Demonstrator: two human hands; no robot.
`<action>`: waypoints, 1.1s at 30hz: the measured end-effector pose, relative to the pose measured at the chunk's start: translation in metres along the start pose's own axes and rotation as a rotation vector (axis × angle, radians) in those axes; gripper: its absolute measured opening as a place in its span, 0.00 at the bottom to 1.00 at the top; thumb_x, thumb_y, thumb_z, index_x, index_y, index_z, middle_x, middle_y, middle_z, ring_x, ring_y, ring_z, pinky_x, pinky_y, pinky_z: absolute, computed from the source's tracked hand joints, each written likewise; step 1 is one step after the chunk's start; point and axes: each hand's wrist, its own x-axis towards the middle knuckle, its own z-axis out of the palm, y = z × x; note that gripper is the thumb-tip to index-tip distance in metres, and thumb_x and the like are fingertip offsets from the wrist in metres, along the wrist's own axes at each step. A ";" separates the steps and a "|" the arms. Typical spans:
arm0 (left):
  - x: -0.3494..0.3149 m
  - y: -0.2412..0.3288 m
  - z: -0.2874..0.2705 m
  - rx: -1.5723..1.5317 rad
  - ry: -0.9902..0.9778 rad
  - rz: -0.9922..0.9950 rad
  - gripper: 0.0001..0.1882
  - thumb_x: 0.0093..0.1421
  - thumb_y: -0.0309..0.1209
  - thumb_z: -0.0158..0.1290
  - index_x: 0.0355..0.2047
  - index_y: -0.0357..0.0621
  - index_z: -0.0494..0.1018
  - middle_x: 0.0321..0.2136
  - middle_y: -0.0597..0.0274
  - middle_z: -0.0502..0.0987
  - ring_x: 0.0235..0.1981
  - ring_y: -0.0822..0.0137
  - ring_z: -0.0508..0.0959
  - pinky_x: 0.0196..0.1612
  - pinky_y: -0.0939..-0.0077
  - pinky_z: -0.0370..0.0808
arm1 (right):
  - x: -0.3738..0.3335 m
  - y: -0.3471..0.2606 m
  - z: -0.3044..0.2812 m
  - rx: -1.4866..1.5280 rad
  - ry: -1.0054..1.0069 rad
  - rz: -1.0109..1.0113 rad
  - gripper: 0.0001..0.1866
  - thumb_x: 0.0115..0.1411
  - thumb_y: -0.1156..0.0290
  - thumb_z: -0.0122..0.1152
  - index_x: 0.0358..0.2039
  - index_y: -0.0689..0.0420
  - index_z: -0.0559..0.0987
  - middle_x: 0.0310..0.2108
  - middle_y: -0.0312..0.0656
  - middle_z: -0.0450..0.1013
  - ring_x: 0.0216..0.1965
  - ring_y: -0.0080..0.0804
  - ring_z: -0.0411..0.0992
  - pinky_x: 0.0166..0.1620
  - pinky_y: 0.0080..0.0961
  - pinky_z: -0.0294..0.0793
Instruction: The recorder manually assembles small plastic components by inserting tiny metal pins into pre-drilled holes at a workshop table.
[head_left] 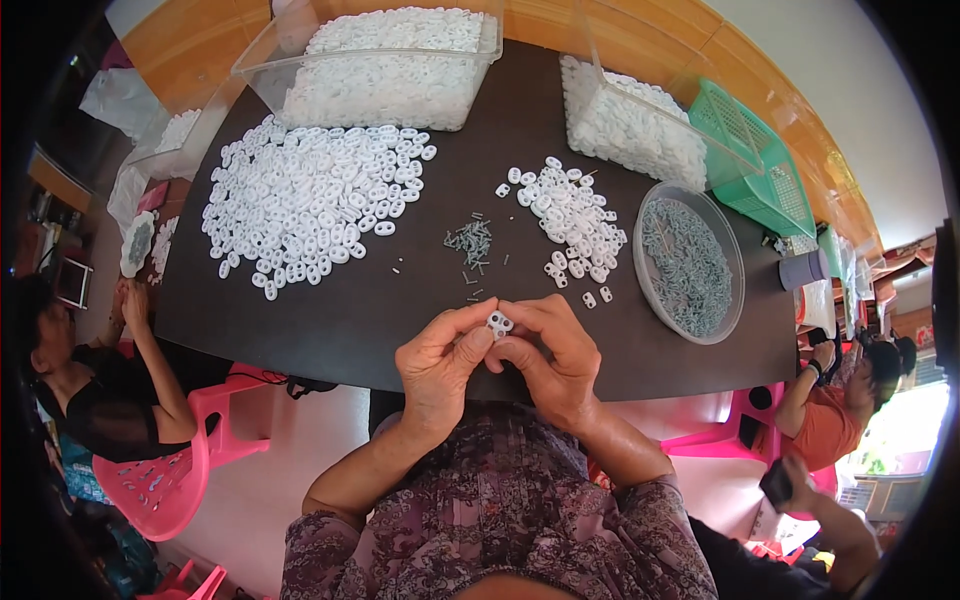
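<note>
Over the table's near edge, a small white plastic piece with several round holes (499, 325) is pinched between the fingertips of both hands. My left hand (440, 360) is closed, thumb and forefinger on its left side. My right hand (558, 355) is closed too, fingertips on the right side of the same piece. Just beyond them lies a small heap of grey metal pins or screws (470, 242). To its right is a loose pile of white plastic pieces (580, 225), and a much larger pile of white two-hole oval pieces (315, 200) spreads at the left.
Two clear bins, one at back left (375, 85) and one at back right (640, 125), hold white pieces. A round clear tub (741, 290) of grey pins stands right, near a green basket (765, 165). People sit at both sides, beside pink chairs (165, 490).
</note>
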 end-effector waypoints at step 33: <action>-0.009 0.005 0.006 0.002 0.103 0.032 0.12 0.62 0.23 0.53 0.45 0.31 0.73 0.34 0.60 0.75 0.29 0.73 0.77 0.30 0.84 0.74 | -0.001 -0.010 0.006 0.050 0.037 0.039 0.09 0.58 0.85 0.55 0.40 0.66 0.77 0.35 0.45 0.72 0.29 0.24 0.73 0.31 0.17 0.74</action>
